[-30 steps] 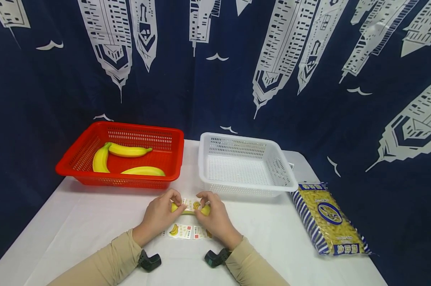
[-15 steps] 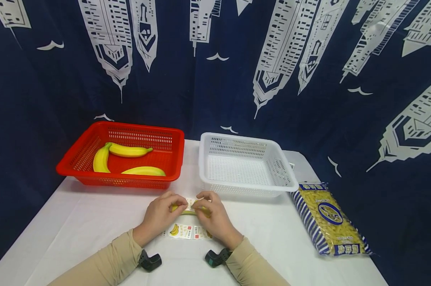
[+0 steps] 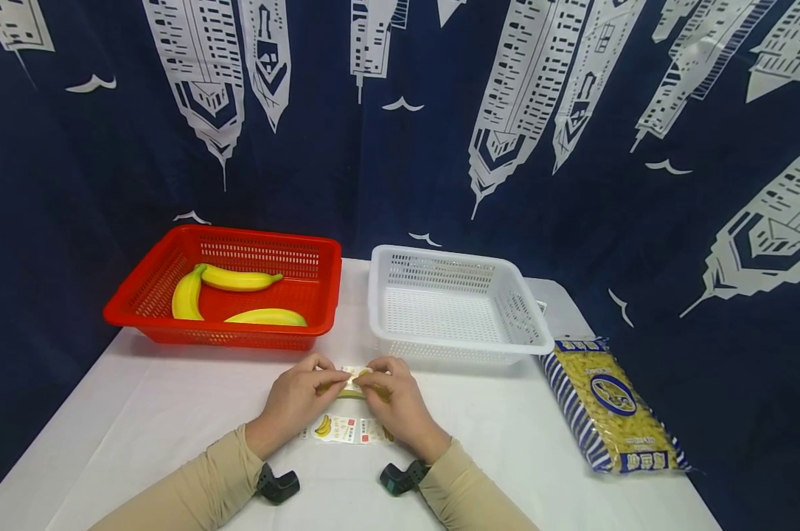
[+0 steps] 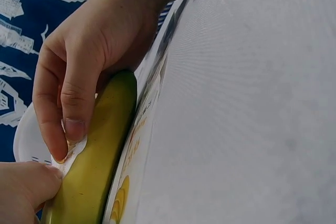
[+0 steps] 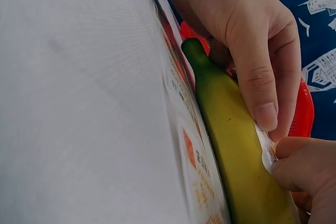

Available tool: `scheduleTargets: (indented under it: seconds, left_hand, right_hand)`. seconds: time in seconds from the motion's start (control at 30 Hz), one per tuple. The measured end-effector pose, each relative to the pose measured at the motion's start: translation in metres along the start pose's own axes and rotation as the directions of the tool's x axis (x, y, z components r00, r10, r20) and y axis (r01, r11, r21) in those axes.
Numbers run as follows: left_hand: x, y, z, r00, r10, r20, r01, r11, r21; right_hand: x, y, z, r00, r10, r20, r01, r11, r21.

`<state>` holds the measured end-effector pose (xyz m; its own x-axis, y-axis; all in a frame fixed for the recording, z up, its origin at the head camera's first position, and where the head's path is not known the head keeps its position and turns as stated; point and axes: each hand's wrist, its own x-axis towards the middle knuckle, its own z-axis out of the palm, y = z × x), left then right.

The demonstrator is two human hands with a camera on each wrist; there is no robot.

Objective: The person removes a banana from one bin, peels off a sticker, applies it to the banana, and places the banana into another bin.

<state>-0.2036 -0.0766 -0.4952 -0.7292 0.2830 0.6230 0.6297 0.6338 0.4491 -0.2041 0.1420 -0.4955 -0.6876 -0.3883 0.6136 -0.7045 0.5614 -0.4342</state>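
Where the two hands meet in the head view, 1 banana (image 3: 350,391) lies on the table (image 3: 174,413) btwn them: left hand (image 3: 295,402) and right hand (image 3: 400,405) both curl fingers over it, pinching 1 sticker (image 3: 351,377) on its top. Just under the fingers lies 1 sticker sheet (image 3: 345,429). Beyond the fingertips: 1 red basket (image 3: 167,269) w/ 3 bananas (image 3: 237,279), 1 white basket (image 3: 380,295). Right of the right hand, well apart, 1 pasta bag (image 3: 608,405).

Left wrist view: left hand's thumb and forefinger narrow, nipping the sticker (image 4: 73,148) on the banana (image 4: 97,166).

Right wrist view: right hand's (image 5: 247,45) fingers curled over the banana (image 5: 236,145), fingertip on the sticker (image 5: 265,150).
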Motion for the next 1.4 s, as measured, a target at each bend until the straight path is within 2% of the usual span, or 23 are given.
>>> scheduleTargets:
  seconds: [0.13,0.33,0.47,0.67,0.77,1.03,1.4]
  left_hand:
    - [0.000,0.001,0.000,1.000,0.004,-0.010,-0.004,1.000,0.020]
    - [0.000,0.003,-0.002,0.997,-0.069,0.021,0.068,0.996,0.059]
    - [0.001,0.005,-0.003,0.993,-0.105,0.044,0.102,0.992,0.078]
    - [0.002,0.007,-0.005,0.983,-0.133,0.123,0.123,0.989,0.088]
    - [0.003,0.008,-0.006,0.979,-0.141,0.149,0.126,0.987,0.101]
    - [0.004,0.010,-0.005,0.978,-0.158,0.139,0.136,0.979,0.151]
    - [0.004,0.009,-0.005,0.970,-0.186,0.155,0.159,0.972,0.175]
  right_hand:
    - [0.001,0.000,0.000,1.000,0.006,0.012,-0.006,1.000,-0.005]
    - [0.001,0.001,0.000,1.000,0.014,0.026,-0.014,1.000,-0.018]
    - [0.000,0.001,0.001,0.998,0.051,0.047,-0.050,0.998,-0.024]
    - [0.000,-0.003,-0.001,0.983,0.141,0.116,-0.140,0.990,-0.014]
    - [0.000,-0.005,-0.002,0.983,0.142,0.117,-0.140,0.990,-0.021]
    - [0.000,-0.007,-0.001,0.990,0.111,0.085,-0.106,0.992,-0.062]
    - [0.001,-0.009,-0.001,0.966,0.226,0.123,-0.214,0.971,-0.105]
